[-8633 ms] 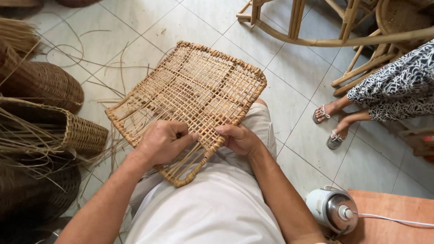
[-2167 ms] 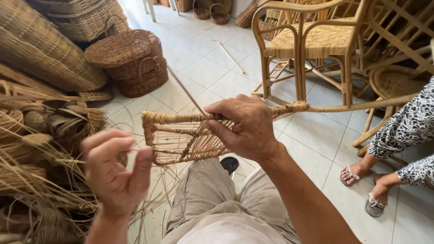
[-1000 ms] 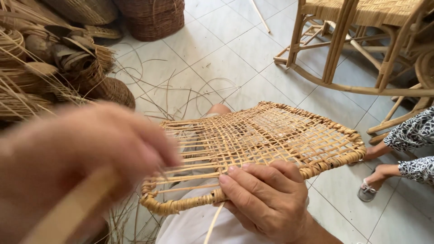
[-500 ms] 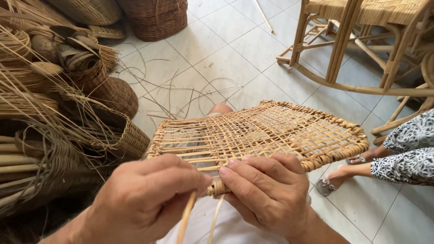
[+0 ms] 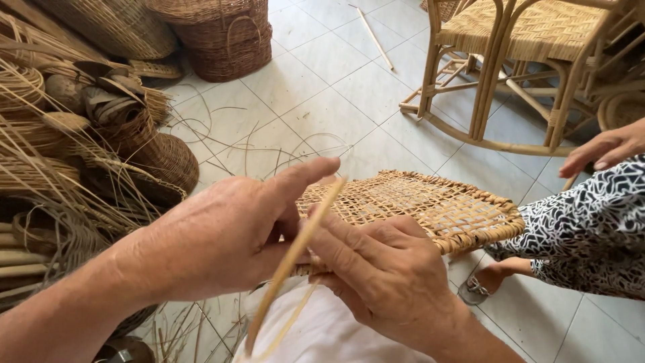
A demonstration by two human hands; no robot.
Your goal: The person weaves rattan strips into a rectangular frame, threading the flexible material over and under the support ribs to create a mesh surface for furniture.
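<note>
We see our left hand point(image 5: 215, 242) raised in front of us over our lap, its forefinger stretched out to the right and its thumb and other fingers closed on a pale cane strip point(image 5: 290, 262). The strip runs slanting from just past that forefinger down to the lower edge of the view, over our white shirt point(image 5: 336, 333). Our right hand point(image 5: 383, 275) lies just beside the left one, touching it, with its fingers bent and pressed onto the near rim of the woven rattan panel point(image 5: 430, 208); whether they pinch the strip too we cannot tell, as the left hand covers that spot. The panel rests on our lap and reaches out to the right, lying nearly flat, its open weave and wrapped rim showing beyond our knuckles. To our left, on the tiled floor point(image 5: 322, 114), we see a heap of loose cane and coiled bundles point(image 5: 60, 154), and behind it a dark round basket point(image 5: 222, 37). At upper right a rattan chair point(image 5: 531, 60) stands on the tiles, well apart from the panel. At the right edge another person sits close by: a black-and-white patterned sleeve point(image 5: 591, 228), a hand point(image 5: 605, 148) above it, and a sandalled foot point(image 5: 487, 279) just beside the panel's far corner.
</note>
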